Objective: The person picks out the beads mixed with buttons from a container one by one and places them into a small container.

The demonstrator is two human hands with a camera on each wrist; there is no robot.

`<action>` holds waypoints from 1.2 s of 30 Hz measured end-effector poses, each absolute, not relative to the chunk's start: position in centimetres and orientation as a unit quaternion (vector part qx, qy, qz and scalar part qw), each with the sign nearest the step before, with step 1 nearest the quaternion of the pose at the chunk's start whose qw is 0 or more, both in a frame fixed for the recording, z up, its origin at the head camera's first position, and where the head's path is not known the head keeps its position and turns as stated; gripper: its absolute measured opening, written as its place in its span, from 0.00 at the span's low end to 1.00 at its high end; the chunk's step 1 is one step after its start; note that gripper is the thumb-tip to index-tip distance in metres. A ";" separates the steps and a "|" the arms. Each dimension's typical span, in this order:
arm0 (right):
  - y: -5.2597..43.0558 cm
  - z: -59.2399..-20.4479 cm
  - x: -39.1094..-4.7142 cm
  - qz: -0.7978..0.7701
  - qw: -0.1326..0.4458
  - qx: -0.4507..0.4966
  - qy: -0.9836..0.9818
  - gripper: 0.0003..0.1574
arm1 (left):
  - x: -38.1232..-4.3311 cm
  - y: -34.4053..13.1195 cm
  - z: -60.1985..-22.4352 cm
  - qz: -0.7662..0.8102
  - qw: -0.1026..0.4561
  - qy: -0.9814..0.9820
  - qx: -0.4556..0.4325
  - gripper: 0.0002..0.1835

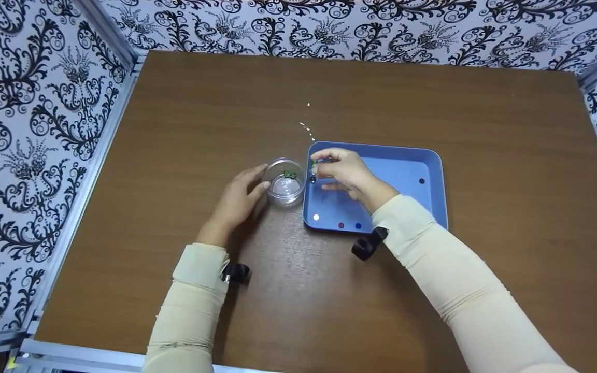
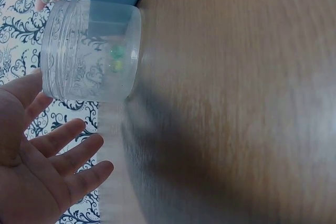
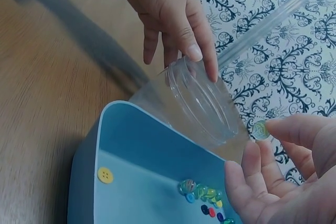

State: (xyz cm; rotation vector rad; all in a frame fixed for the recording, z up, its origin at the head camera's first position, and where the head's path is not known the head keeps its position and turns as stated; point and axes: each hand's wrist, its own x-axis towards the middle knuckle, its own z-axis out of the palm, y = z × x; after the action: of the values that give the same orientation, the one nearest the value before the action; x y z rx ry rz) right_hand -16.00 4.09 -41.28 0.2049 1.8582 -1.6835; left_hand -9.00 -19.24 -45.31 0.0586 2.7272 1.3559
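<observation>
My right hand (image 1: 347, 173) is above the left side of a blue tray (image 1: 381, 151), pinching a clear greenish glass marble (image 3: 261, 130) between thumb and finger. To the left of the tray stands a clear plastic jar (image 2: 94, 85), upright and uncovered. Several green and yellowish marbles (image 2: 116, 59) lie at its bottom. My left hand (image 1: 239, 199) touches the jar near its rim with thumb and index finger, while its other fingers stay spread and fairly straight. More marbles (image 3: 188, 186) sit along the tray's wall, partly hidden by the right hand in the head view.
Small buttons are scattered in the tray, among them a yellow one (image 3: 105, 175), a red one (image 1: 341, 225) and a dark one (image 1: 422, 181). The brown wooden table (image 1: 215, 103) surrounds everything, with patterned wall panels (image 1: 324, 31) behind and at the sides.
</observation>
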 end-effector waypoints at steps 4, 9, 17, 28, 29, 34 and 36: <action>3.9 -41.1 -15.9 -0.636 0.302 0.068 0.707 0.25 | -9.0 -19.2 -45.3 0.447 0.049 0.893 0.017 0.25; 3.4 -40.9 -15.7 -0.642 0.302 0.061 0.703 0.25 | -9.0 -19.2 -45.3 0.449 0.046 0.892 0.018 0.25; 2.6 -40.5 -15.5 -0.641 0.303 0.047 0.704 0.24 | -9.0 -19.2 -45.4 0.449 0.048 0.892 0.018 0.25; 1.4 -40.4 -15.1 -0.616 0.273 -0.007 0.739 0.21 | -9.1 -19.3 -45.7 0.447 0.046 0.893 0.019 0.25; 1.3 -40.4 -15.1 -0.610 0.269 -0.016 0.745 0.21 | -9.1 -19.3 -45.6 0.446 0.046 0.894 0.019 0.25; 0.9 -40.6 -15.0 -0.582 0.251 -0.044 0.772 0.21 | -9.1 -19.3 -45.5 0.443 0.047 0.895 0.020 0.25; 0.7 -40.7 -15.0 -0.577 0.247 -0.050 0.777 0.21 | -9.1 -19.3 -45.5 0.443 0.046 0.895 0.021 0.25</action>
State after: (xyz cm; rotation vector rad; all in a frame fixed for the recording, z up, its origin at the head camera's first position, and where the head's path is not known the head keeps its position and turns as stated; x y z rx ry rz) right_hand -15.01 0.67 -40.71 -0.1375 2.1193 -1.5730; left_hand -9.07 -19.28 -45.54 0.0648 2.7327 1.3531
